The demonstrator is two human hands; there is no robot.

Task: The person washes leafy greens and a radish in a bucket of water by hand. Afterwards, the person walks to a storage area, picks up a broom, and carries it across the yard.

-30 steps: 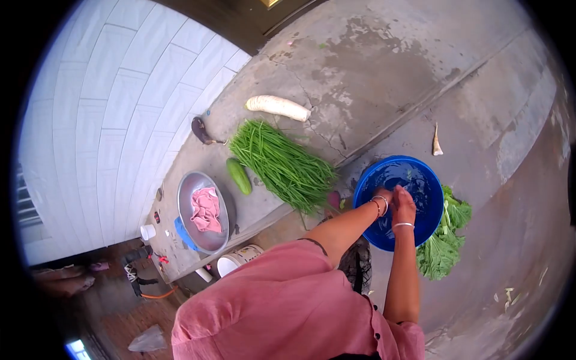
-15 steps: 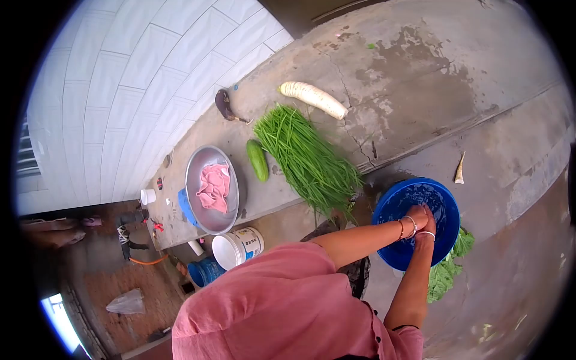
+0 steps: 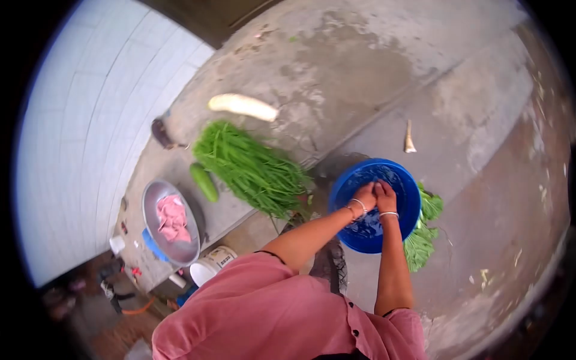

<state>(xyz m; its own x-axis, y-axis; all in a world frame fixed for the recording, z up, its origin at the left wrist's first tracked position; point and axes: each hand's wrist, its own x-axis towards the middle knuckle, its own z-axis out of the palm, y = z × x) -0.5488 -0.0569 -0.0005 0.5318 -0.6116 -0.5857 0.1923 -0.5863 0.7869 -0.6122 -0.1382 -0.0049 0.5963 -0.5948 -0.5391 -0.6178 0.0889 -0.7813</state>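
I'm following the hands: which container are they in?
The round blue tub, beside the leafy greens; the silver basin holds pink cloth, and the white bucket sits apart.

Tub [image 3: 407, 195] between chives [image 3: 249, 168] and leaves [image 3: 422, 241]

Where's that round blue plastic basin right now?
In the head view, the blue basin sits right of centre, between the bundle of thin green stalks on its left and the broad green leaves at its right.
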